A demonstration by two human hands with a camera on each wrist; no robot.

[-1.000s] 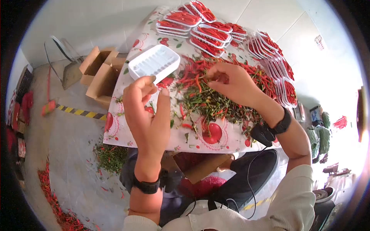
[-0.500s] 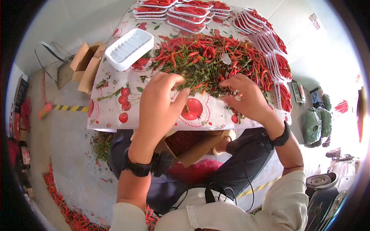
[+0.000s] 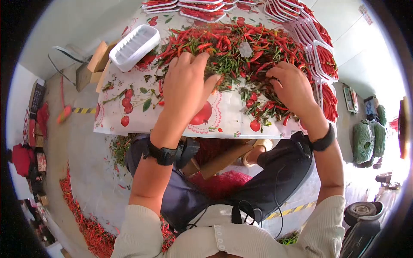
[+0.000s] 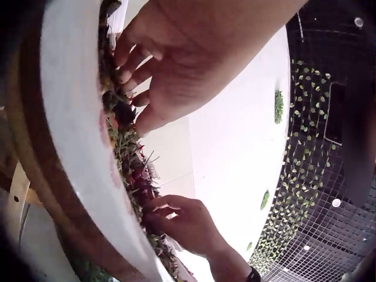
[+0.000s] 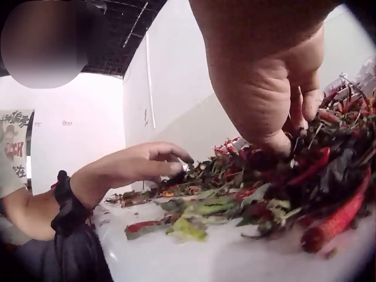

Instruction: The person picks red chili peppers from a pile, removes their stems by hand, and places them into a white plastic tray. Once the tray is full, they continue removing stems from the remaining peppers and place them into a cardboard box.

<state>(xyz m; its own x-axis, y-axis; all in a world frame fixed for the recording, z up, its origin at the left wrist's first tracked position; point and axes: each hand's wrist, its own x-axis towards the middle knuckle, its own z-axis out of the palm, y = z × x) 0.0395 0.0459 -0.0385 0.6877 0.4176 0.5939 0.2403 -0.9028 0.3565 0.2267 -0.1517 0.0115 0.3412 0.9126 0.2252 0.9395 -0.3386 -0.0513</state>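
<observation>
A broad pile of red chilies (image 3: 219, 41) mixed with green stems and dry leaves covers the middle of the table. My left hand (image 3: 185, 84) reaches over the pile's near left side, fingers spread and bent, thumb apart. At the pile's right side, my right hand (image 3: 294, 88) dips its fingertips among chilies and dark leaves; a right-wrist close-up shows the fingers pointing down, their tips partly hidden. A single red chili (image 5: 338, 226) lies beside them. Left of the pile sits a white foam tray (image 3: 135, 47) with nothing in it.
Stacked trays of chilies (image 3: 325, 62) line the table's right and far edges. A patterned cloth (image 3: 146, 122) covers the table. Cardboard boxes (image 3: 98, 58) stand at the left, and more chilies (image 3: 81, 215) lie on the floor. Green sacks (image 3: 363, 142) are at the right.
The left hand first hung raised near the white tray, then lowered to the pile. The right hand moved from the pile's middle to its near right side. The head view shifted.
</observation>
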